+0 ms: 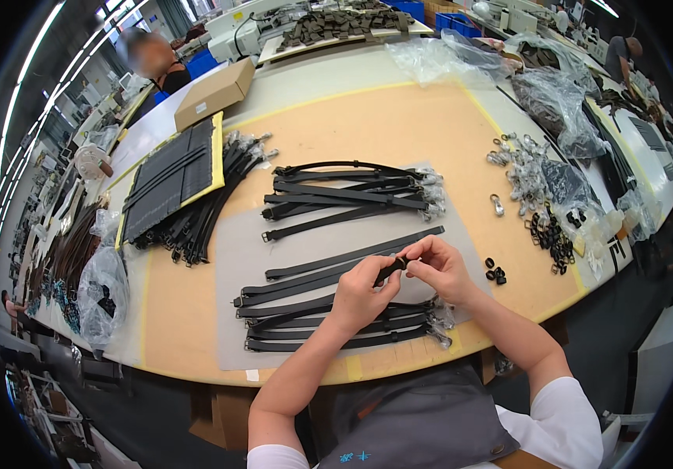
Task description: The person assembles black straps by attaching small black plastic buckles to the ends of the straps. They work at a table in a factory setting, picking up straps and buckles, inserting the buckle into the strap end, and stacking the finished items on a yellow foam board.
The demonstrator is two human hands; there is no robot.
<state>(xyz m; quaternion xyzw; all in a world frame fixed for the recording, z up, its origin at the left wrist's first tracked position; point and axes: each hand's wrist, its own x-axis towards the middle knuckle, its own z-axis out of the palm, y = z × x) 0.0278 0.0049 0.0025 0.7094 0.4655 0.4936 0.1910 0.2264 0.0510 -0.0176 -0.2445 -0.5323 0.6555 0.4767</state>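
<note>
Over the lower group of black straps (297, 298), my two hands meet. My left hand (361, 295) is closed round a black strap (388, 271) near one end. The fingertips of my right hand (441, 270) pinch a small black loop (401, 263) at that end; the fingers partly cover it. Beneath my hands several black straps with buckles lie side by side on a grey mat (231, 270), some with wrapped metal clasps (438, 332). Farther off, another group of black straps (344, 191) has plastic-wrapped clasps at its right ends.
Loose black loops (496, 273) lie to my right, near a larger loop pile (549, 238) and wrapped metal clasps (522, 168). At left, a black-covered board (172, 184) rests by more straps (231, 180). Behind it stands a cardboard box (215, 94). Another person (153, 62) is beyond.
</note>
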